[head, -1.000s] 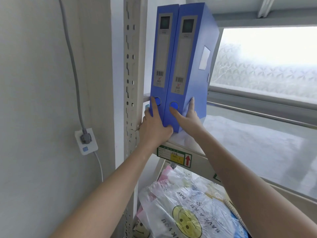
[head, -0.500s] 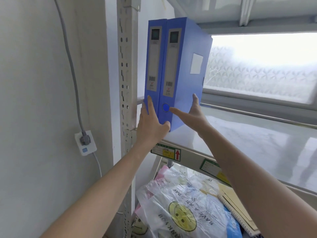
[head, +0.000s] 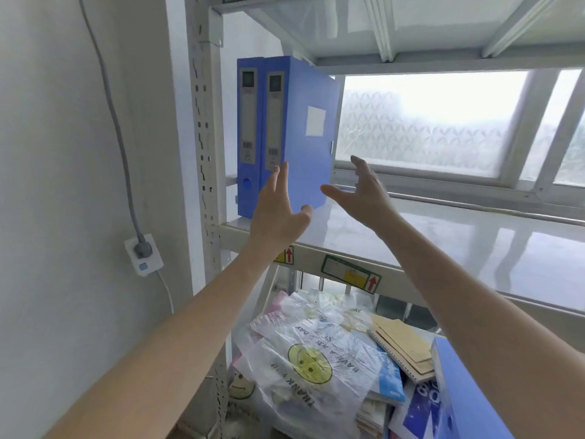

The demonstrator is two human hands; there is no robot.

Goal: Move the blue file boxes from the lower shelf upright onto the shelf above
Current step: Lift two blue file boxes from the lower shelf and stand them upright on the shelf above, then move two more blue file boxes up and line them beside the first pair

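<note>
Two boxes (head: 278, 134) stood upright on the shelf (head: 443, 236); my left hand (head: 278, 213) and right hand (head: 364, 194) hovered spread, empty; next, I judged, grasping the lower box (head: 459, 391).

"THANK YOU" and "HAVE A NICE DAY" on the smiley plastic bag (head: 313, 372)

Two upright blue file boxes (head: 278, 134) (hands (head: 278, 213) open)

One view only: your head camera faces forward and slightly up, close to the shelf (head: 443, 248), upright post (head: 205, 153) at frame left, window (head: 443, 128) at upper right.
</note>
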